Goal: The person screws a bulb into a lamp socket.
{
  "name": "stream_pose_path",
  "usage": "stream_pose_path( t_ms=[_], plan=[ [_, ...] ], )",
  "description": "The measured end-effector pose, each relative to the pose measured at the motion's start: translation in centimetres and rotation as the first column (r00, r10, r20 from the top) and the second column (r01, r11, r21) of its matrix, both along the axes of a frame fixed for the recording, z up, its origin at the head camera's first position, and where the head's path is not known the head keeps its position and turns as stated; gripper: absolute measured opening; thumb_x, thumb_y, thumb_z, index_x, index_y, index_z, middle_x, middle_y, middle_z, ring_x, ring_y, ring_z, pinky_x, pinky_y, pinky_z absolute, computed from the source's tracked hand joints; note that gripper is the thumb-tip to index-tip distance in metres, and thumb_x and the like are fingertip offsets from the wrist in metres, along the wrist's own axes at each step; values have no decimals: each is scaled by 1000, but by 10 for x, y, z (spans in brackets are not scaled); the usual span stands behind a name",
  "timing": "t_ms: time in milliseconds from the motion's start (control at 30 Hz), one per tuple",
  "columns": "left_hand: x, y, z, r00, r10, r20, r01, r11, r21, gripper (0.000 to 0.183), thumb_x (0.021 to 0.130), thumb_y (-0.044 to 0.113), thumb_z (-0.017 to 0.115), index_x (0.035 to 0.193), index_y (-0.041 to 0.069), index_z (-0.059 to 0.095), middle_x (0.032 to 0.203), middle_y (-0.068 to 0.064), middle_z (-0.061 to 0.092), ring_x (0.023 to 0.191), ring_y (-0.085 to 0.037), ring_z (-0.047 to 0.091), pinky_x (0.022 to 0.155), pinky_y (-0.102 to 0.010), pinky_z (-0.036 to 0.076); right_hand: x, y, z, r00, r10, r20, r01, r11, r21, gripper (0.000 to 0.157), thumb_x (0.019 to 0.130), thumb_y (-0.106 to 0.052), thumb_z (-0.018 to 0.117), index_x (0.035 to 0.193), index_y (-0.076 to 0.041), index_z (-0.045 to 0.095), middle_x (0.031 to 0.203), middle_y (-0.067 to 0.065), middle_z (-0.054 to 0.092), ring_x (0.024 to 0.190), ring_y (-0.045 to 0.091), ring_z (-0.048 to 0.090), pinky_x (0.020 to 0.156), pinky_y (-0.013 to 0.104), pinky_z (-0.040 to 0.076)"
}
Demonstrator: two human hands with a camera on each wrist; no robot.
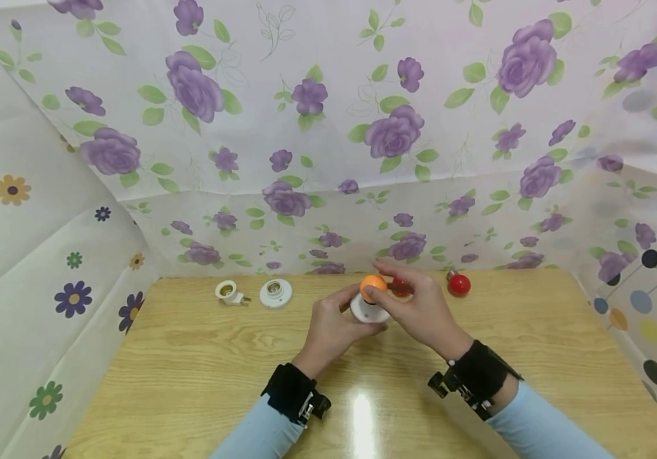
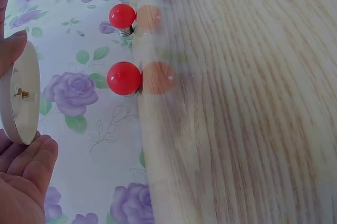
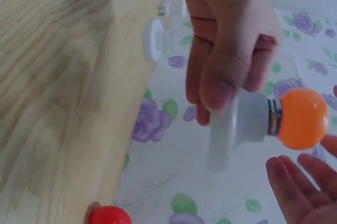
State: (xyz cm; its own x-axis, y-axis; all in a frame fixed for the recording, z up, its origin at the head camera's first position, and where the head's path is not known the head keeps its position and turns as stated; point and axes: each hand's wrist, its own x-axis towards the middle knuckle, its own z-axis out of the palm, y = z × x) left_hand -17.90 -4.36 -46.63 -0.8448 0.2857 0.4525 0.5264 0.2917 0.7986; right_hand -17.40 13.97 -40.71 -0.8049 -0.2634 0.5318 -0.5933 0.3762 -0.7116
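My left hand (image 1: 331, 324) grips a round white lamp holder (image 1: 367, 312) by the rim of its base, above the table. An orange bulb (image 3: 304, 118) sits in the holder's socket, with part of its metal screw cap showing. In the left wrist view the holder's underside (image 2: 31, 92) faces the camera and shows a small brass-coloured terminal. My right hand (image 1: 424, 311) is around the bulb, its thumb overlapping the bulb's front in the head view. The right wrist view has the fingers (image 3: 295, 192) extended and spread beside the orange globe.
Two red bulbs (image 1: 460, 285) (image 2: 124, 78) lie along the table's back edge, one partly behind my right hand. Back left are a white socket with a plug (image 1: 227, 292) and another round white lamp holder (image 1: 276, 293). Flowered sheets hang behind the wooden table (image 1: 202, 376).
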Motion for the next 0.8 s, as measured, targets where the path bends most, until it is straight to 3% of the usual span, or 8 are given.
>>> stream_pose_path(
  t_ms=[200,400,800],
  plan=[
    [0,-1,1,1000,1,1,-1,1000,3,63,68,35,82,125,32,55,115,16,58,102,-2,55,86,-27,45,-3,6,8,993,120,17,-121,990,73,44,88,-31,64,131,-27,53,136,-8,46,123,13,42,86,31,46],
    [0,0,1,1000,7,-3,-7,1000,3,63,68,36,81,124,31,56,115,16,58,104,-2,54,87,-26,45,-3,8,7,984,156,87,-165,981,102,45,87,-31,66,130,-23,55,131,-8,50,110,10,52,80,33,49],
    [-1,0,-1,1000,14,-5,-14,1000,1,63,67,37,82,124,30,56,114,16,58,104,-2,55,87,-27,45,-1,6,7,969,196,150,-200,980,11,45,85,-28,69,128,-20,57,125,-6,55,110,12,53,84,34,47]
  ],
)
